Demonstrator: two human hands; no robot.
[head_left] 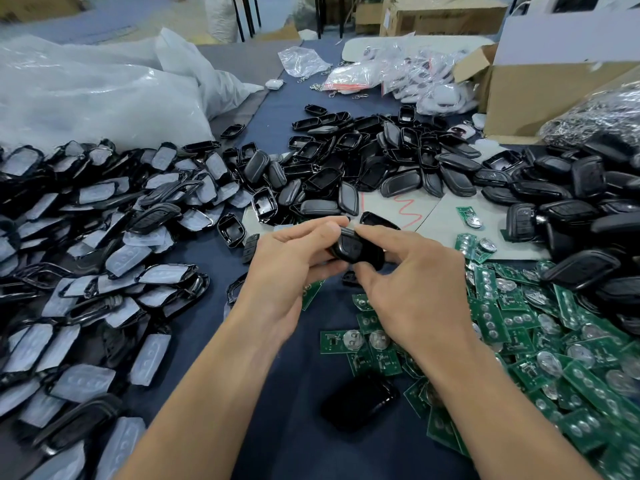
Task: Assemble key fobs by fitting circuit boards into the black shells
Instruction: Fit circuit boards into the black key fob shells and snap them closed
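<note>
Shell of glossy black plastic (353, 252), key-fob form, one item.
We grip it in left hand (287, 268) and right hand (412, 282), fingers curled round.

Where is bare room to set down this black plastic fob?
Bare dark blue cloth lies between the forearms, bordered by the left heap of black shells with white pads, the green circuit boards and a lone black fob. The pale cardboard sheet with a red squiggle has room too. Both side heaps are crowded.

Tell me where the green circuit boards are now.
In the head view, the boards lie heaped at the lower right of the table, beside the right hand and below a pile of black shells.
</note>
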